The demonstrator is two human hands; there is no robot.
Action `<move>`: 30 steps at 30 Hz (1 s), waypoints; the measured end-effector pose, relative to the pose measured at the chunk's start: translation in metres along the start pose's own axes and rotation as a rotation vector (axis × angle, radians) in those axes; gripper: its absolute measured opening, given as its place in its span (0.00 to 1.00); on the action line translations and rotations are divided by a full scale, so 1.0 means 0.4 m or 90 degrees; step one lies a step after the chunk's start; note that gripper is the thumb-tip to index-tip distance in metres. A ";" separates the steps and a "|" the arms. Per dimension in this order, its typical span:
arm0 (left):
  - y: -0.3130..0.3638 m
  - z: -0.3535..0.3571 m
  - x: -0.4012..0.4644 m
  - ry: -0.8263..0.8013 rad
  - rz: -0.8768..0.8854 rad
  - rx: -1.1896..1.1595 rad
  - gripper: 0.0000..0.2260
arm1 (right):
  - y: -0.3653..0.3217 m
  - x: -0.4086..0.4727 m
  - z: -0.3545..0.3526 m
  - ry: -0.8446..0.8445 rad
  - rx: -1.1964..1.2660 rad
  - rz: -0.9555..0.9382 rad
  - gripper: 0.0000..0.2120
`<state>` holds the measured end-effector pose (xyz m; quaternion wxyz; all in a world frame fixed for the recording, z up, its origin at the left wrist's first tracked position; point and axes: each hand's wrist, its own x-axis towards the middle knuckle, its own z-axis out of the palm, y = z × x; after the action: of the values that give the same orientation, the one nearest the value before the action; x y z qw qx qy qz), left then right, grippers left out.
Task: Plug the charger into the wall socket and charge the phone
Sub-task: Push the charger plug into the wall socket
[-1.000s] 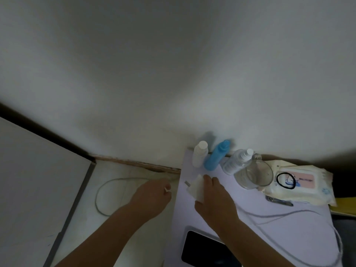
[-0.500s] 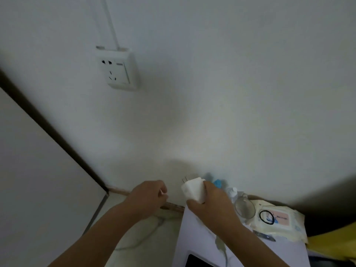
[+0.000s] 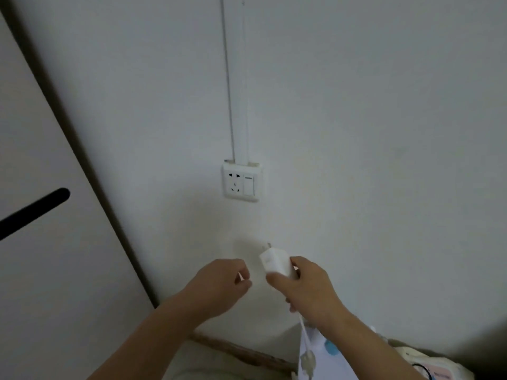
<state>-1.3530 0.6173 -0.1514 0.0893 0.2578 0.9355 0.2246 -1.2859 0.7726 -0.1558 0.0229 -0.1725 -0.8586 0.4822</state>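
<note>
1. Head view: the right hand [image 3: 307, 286] pinched the white charger [image 3: 275, 261], prongs aimed up at the wall socket [image 3: 241, 182], which sat well above it.
2. The left hand [image 3: 219, 283] was curled around something small and white, probably the cable's end.
3. The phone was out of view.
4. Risk: the prongs could miss the two-pin slots if tilted, and the trailing cable [image 3: 306, 349] could snag.

1. No readable text, brand or number anywhere.
2. Wall socket [image 3: 241, 182]: blank face, only pin holes and a switch.
3. Charger [image 3: 275, 262]: plain white, perhaps a faint mark, too blurred to read.
4. Wipes pack [image 3: 436, 370]: label print illegible.
</note>
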 end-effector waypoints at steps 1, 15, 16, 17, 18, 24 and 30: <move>-0.018 -0.024 0.001 0.006 0.011 0.000 0.09 | -0.024 0.007 0.016 -0.001 0.021 -0.003 0.21; -0.174 -0.215 0.092 0.065 0.126 -0.049 0.08 | -0.271 0.141 0.166 0.066 0.327 0.099 0.13; -0.174 -0.219 0.104 0.067 0.131 -0.054 0.08 | -0.280 0.152 0.166 0.070 0.341 0.101 0.13; -0.173 -0.223 0.116 0.070 0.136 -0.060 0.09 | -0.289 0.163 0.166 0.072 0.355 0.101 0.13; -0.172 -0.227 0.128 0.073 0.140 -0.067 0.09 | -0.298 0.174 0.166 0.072 0.367 0.100 0.13; -0.157 -0.251 0.193 0.100 0.157 -0.084 0.08 | -0.332 0.234 0.168 0.076 0.400 0.098 0.12; -0.160 -0.264 0.243 0.118 0.169 -0.088 0.10 | -0.334 0.267 0.171 0.076 0.391 0.119 0.14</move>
<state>-1.4940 0.5794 -0.0930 -0.0103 0.3502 0.8798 0.3213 -1.4369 0.6868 -0.0942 0.0796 -0.2635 -0.6508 0.7076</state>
